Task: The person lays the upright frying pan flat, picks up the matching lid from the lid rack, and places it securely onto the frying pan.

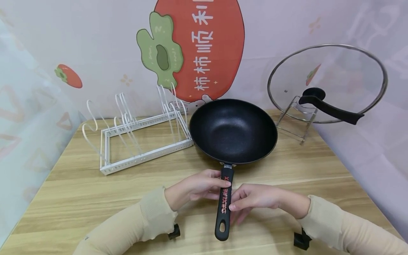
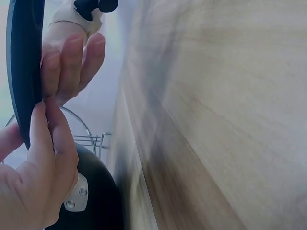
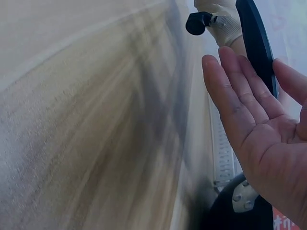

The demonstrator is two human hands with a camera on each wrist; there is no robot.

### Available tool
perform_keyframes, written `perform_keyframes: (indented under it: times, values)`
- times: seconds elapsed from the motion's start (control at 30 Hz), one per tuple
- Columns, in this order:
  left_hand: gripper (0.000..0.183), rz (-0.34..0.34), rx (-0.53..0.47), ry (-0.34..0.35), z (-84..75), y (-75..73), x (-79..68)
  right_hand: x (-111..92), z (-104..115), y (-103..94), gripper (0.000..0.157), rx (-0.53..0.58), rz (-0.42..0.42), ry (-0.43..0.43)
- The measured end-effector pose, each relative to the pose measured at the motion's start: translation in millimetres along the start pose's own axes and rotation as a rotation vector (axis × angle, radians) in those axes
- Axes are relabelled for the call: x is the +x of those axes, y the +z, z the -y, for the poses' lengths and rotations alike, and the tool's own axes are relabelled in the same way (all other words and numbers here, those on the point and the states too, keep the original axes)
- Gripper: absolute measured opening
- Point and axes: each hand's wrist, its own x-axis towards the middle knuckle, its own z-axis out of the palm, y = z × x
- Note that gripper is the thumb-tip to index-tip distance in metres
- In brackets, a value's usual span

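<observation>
A black wok [image 1: 234, 131] with a long black handle lettered in red stands near the middle of the table, its handle toward me. My left hand [image 1: 207, 186] pinches the handle from the left, thumb on top and fingers underneath. Closer to the handle's end, my right hand [image 1: 255, 200] holds it from the right, thumb at its edge and fingers reaching below. In the left wrist view, both hands meet under the handle [image 2: 24, 62]. The right wrist view shows the handle [image 3: 259, 43] between thumb and fingers, with the fingers fairly straight.
To the left of the wok stands a white rack [image 1: 146, 154] with several curved wire dividers. A glass lid [image 1: 347, 76] with a black handle leans upright in a small wire stand [image 1: 299, 136] at the back right. Behind the wooden table [image 1: 79, 198] hangs a printed cloth [image 1: 105, 46].
</observation>
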Motion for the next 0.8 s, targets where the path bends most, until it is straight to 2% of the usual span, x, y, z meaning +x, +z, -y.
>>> perform_keyframes:
  times: [0.33, 0.5, 0.63, 0.8]
  values:
    - [0.017, -0.022, 0.039, -0.025, -1.2, -4.0, -1.1, -5.6, 5.9, -11.0, 0.036, -0.114, -0.063, -0.019]
    - [0.022, -0.017, 0.066, -0.020, -2.5, -7.1, -3.1, -8.1, 10.6, -14.7, 0.035, -0.175, -0.075, -0.024]
    - [0.028, 0.000, 0.127, -0.011, -4.8, -11.0, -6.1, -11.5, 14.5, -17.6, 0.034, -0.213, -0.091, -0.027]
    - [0.029, -0.007, 0.271, 0.006, -10.4, -15.8, -9.4, -16.1, 17.2, -22.1, 0.033, -0.290, -0.120, -0.056]
